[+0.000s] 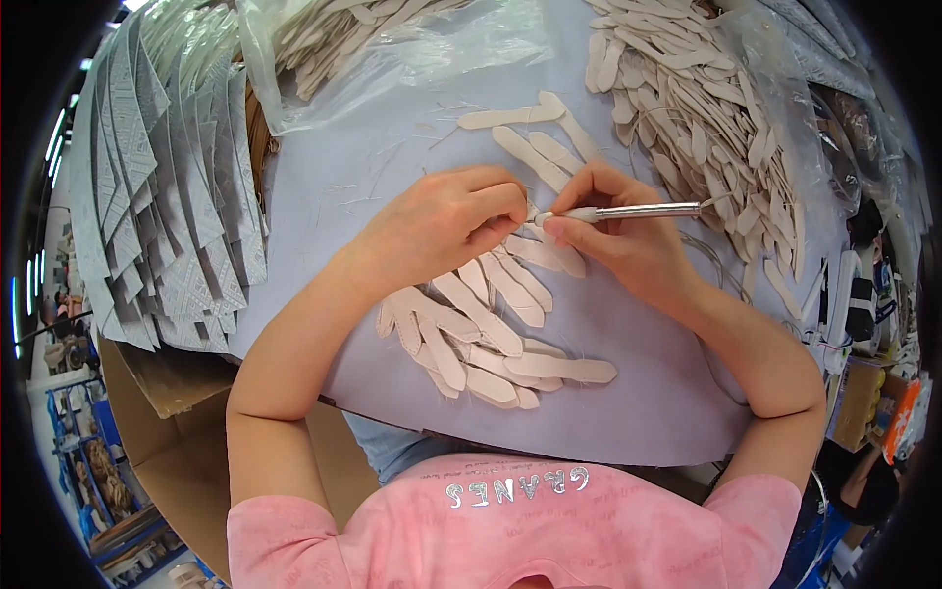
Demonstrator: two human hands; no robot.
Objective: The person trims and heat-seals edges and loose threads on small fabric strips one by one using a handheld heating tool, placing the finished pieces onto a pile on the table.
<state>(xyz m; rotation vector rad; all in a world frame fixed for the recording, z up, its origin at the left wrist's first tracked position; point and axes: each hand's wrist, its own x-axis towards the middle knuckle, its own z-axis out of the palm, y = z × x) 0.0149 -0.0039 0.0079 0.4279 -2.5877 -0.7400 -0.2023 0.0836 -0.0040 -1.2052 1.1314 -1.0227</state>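
My left hand (461, 211) is closed in a pinch at the middle of the table. A small pale end, which looks like part of a beige strip, shows at its fingertips; the rest is hidden. In my right hand (623, 236) is a slim silver pen-shaped tool (648, 210), its tip pointing left and close to the left fingertips. Below the hands lies a loose heap of beige stitched strips (476, 314) with one end tapered. Several more beige strips (530, 145) lie just beyond the hands, with loose threads around them.
A large pile of beige strips (697, 118) in clear plastic lies at the back right, another pile (343, 39) at the back. Grey patterned sheets (177, 196) hang over the left side. A cardboard box (167, 432) stands below left. Thin cord (721, 358) runs along the right.
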